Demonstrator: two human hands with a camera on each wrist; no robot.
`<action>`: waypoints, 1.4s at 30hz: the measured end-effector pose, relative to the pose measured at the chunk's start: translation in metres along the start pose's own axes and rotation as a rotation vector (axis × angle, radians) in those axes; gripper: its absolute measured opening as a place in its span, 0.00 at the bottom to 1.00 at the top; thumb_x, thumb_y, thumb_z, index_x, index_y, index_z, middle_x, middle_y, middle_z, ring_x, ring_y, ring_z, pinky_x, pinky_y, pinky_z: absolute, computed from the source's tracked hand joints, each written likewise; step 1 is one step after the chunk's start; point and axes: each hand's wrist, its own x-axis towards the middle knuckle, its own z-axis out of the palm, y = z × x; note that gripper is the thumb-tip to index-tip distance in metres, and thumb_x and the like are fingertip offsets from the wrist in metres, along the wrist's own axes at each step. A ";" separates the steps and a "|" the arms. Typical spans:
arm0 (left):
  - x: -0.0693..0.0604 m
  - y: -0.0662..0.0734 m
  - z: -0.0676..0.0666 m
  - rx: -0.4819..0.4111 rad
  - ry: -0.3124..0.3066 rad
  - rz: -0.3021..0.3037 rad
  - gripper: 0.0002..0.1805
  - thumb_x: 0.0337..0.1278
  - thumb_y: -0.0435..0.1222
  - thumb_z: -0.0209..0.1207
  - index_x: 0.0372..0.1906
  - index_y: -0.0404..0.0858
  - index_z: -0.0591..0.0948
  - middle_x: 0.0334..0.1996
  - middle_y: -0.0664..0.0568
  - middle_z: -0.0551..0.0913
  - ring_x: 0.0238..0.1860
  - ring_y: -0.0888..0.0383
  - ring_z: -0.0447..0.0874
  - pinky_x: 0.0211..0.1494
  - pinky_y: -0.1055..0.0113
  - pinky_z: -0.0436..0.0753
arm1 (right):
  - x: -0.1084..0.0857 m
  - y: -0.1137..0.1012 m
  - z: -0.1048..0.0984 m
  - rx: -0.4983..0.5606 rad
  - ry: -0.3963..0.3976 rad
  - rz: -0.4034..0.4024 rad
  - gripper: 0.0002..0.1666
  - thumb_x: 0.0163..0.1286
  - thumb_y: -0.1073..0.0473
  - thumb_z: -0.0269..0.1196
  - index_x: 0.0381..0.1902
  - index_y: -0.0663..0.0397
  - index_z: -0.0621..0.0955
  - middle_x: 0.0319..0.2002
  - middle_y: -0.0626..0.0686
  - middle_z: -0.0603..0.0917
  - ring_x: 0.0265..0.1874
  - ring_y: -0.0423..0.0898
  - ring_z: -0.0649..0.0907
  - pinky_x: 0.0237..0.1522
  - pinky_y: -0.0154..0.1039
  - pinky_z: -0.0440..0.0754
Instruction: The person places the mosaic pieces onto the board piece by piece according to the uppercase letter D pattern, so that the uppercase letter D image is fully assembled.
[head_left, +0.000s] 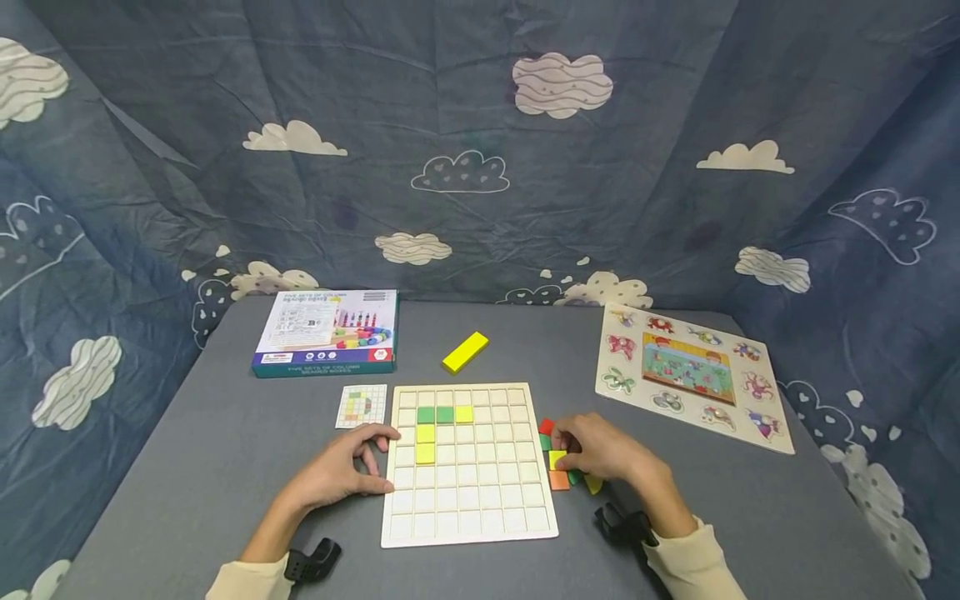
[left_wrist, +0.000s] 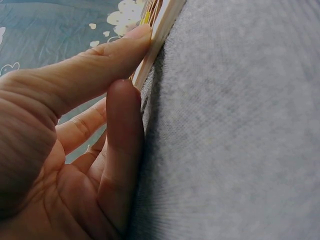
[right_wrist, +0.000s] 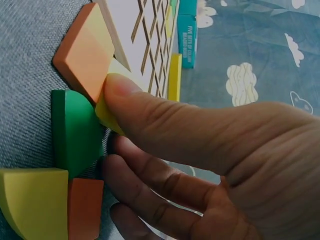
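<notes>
Gray tabletop (head_left: 180, 450): left hand (head_left: 341, 469), fingers apart, touches the left edge of the grid board (head_left: 468, 475); right of it, right hand (head_left: 603, 448) fingers pinch a yellow tile (head_left: 555, 459); bumping the orange tile (head_left: 559, 481) could loosen it.

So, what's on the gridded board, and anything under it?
On the gridded board: two green tiles side by side, one yellow tile right of them, two yellow tiles down the leftmost green's column. The board hides whatever may be underneath.

Head view looks forward-down; close wrist views share the board (head_left: 468, 477)
</notes>
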 end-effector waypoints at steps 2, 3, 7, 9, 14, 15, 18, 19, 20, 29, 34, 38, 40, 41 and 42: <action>0.000 0.000 0.000 -0.001 0.000 -0.003 0.35 0.45 0.34 0.77 0.61 0.34 0.75 0.44 0.45 0.75 0.29 0.60 0.80 0.41 0.68 0.75 | 0.000 0.000 0.000 0.004 -0.002 -0.005 0.12 0.60 0.63 0.73 0.29 0.52 0.78 0.25 0.43 0.74 0.24 0.36 0.72 0.29 0.32 0.71; 0.000 0.000 0.000 -0.002 -0.001 -0.004 0.35 0.45 0.33 0.77 0.61 0.34 0.75 0.44 0.45 0.75 0.29 0.60 0.80 0.41 0.68 0.76 | -0.001 -0.001 0.000 0.006 -0.001 -0.006 0.11 0.61 0.63 0.72 0.29 0.52 0.77 0.24 0.43 0.74 0.24 0.36 0.71 0.29 0.32 0.70; 0.001 0.000 0.001 -0.003 -0.002 -0.004 0.35 0.44 0.34 0.77 0.61 0.35 0.75 0.44 0.45 0.75 0.29 0.60 0.80 0.41 0.68 0.75 | -0.003 -0.002 -0.001 0.010 0.016 0.009 0.10 0.65 0.64 0.68 0.29 0.51 0.77 0.24 0.43 0.73 0.23 0.36 0.70 0.27 0.32 0.69; 0.001 0.001 0.001 -0.002 0.000 -0.004 0.35 0.44 0.34 0.77 0.61 0.35 0.75 0.44 0.45 0.75 0.29 0.59 0.80 0.42 0.69 0.75 | -0.004 -0.002 -0.002 0.013 0.021 0.022 0.09 0.67 0.64 0.67 0.30 0.51 0.76 0.24 0.43 0.74 0.22 0.36 0.71 0.26 0.32 0.69; 0.000 0.001 0.001 0.002 0.006 -0.008 0.35 0.44 0.33 0.77 0.60 0.35 0.76 0.44 0.45 0.75 0.29 0.60 0.80 0.41 0.69 0.75 | -0.006 -0.004 -0.005 0.040 0.002 0.042 0.08 0.70 0.64 0.65 0.32 0.51 0.76 0.23 0.44 0.75 0.17 0.36 0.72 0.23 0.32 0.71; 0.000 0.001 0.001 0.004 0.008 -0.009 0.35 0.44 0.33 0.77 0.60 0.35 0.76 0.43 0.46 0.75 0.29 0.60 0.80 0.40 0.69 0.75 | -0.005 -0.005 -0.005 0.047 -0.001 0.043 0.07 0.70 0.64 0.64 0.33 0.52 0.76 0.23 0.45 0.76 0.16 0.36 0.72 0.23 0.32 0.71; 0.000 0.000 0.001 0.002 0.016 -0.013 0.35 0.43 0.33 0.77 0.60 0.35 0.76 0.43 0.45 0.75 0.29 0.60 0.80 0.40 0.69 0.74 | -0.003 -0.009 -0.005 0.028 0.008 0.015 0.06 0.71 0.63 0.63 0.34 0.52 0.77 0.24 0.44 0.76 0.18 0.35 0.72 0.25 0.33 0.72; 0.000 0.000 0.001 0.001 0.017 -0.015 0.35 0.43 0.34 0.77 0.60 0.36 0.76 0.43 0.45 0.75 0.29 0.60 0.80 0.39 0.69 0.74 | -0.002 -0.011 -0.005 0.023 0.014 0.005 0.05 0.71 0.63 0.63 0.35 0.52 0.77 0.25 0.44 0.76 0.20 0.35 0.72 0.26 0.33 0.71; 0.000 0.000 0.001 -0.001 0.018 -0.018 0.35 0.43 0.34 0.77 0.60 0.36 0.76 0.43 0.45 0.75 0.29 0.59 0.80 0.39 0.69 0.74 | 0.000 -0.013 -0.004 0.016 0.021 -0.004 0.04 0.71 0.63 0.63 0.36 0.52 0.77 0.25 0.43 0.76 0.21 0.35 0.71 0.27 0.33 0.71; -0.001 -0.001 0.000 -0.012 0.023 -0.023 0.35 0.43 0.33 0.77 0.60 0.36 0.76 0.44 0.45 0.75 0.29 0.59 0.79 0.37 0.68 0.74 | 0.019 -0.038 0.005 -0.026 0.075 -0.099 0.05 0.72 0.62 0.62 0.44 0.52 0.82 0.31 0.42 0.80 0.28 0.36 0.74 0.34 0.36 0.74; 0.000 -0.002 0.000 -0.011 0.017 -0.014 0.35 0.44 0.34 0.77 0.60 0.36 0.76 0.44 0.45 0.75 0.29 0.59 0.79 0.38 0.68 0.74 | 0.033 -0.056 0.010 -0.039 0.074 -0.160 0.06 0.72 0.63 0.62 0.44 0.51 0.84 0.31 0.42 0.81 0.28 0.36 0.75 0.35 0.35 0.75; 0.001 -0.001 0.001 -0.006 0.018 -0.005 0.35 0.44 0.34 0.77 0.60 0.36 0.76 0.44 0.45 0.75 0.29 0.60 0.80 0.39 0.69 0.74 | 0.043 -0.073 0.014 -0.050 0.071 -0.219 0.07 0.71 0.66 0.62 0.44 0.53 0.83 0.32 0.45 0.83 0.29 0.36 0.77 0.36 0.35 0.76; 0.001 -0.001 0.001 -0.003 0.020 -0.002 0.35 0.44 0.34 0.77 0.60 0.36 0.76 0.44 0.46 0.75 0.29 0.60 0.80 0.39 0.69 0.75 | 0.048 -0.081 0.016 -0.067 0.069 -0.242 0.07 0.70 0.66 0.63 0.45 0.54 0.83 0.34 0.47 0.84 0.31 0.36 0.79 0.38 0.35 0.78; 0.001 -0.001 0.001 -0.002 0.020 -0.001 0.35 0.44 0.34 0.77 0.60 0.36 0.76 0.44 0.46 0.75 0.29 0.60 0.80 0.39 0.69 0.75 | 0.051 -0.085 0.017 -0.075 0.066 -0.248 0.07 0.70 0.67 0.63 0.45 0.55 0.82 0.34 0.47 0.85 0.32 0.36 0.80 0.39 0.35 0.78; 0.001 -0.001 0.000 -0.001 0.021 0.000 0.35 0.44 0.33 0.77 0.60 0.36 0.76 0.44 0.46 0.75 0.29 0.60 0.80 0.39 0.69 0.75 | 0.053 -0.088 0.018 -0.081 0.064 -0.255 0.08 0.69 0.67 0.63 0.45 0.55 0.82 0.34 0.48 0.85 0.32 0.37 0.80 0.39 0.36 0.79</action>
